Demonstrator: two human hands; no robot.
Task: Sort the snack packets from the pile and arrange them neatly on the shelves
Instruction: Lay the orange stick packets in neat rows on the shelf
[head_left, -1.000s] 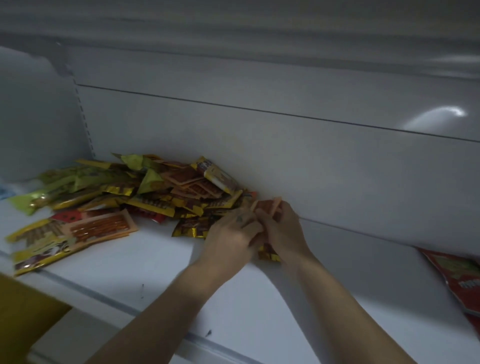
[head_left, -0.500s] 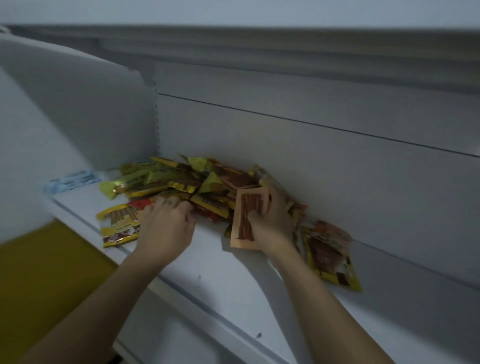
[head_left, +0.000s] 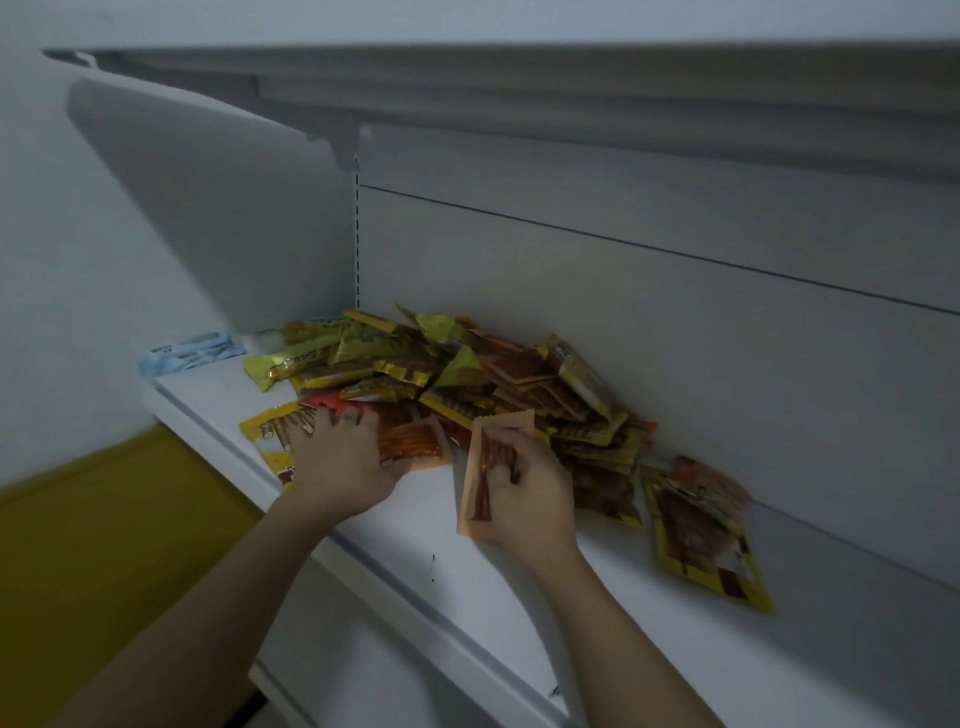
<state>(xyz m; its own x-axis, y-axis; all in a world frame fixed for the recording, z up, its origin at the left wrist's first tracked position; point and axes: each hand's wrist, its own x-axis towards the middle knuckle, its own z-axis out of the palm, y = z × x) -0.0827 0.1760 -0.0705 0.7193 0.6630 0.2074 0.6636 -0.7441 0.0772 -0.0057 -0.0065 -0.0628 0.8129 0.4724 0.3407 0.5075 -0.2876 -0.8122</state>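
Orange packet (head_left: 491, 470) in right hand (head_left: 524, 499) (upright).

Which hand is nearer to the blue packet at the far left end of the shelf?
Left. The left hand rests on the pile's near edge, apart from the blue packet but on its side. The right hand, holding an orange packet, is farther right.

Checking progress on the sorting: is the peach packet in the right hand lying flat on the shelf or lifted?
Lifted. The right hand holds the peach packet tilted upright, only its lower edge near the shelf.
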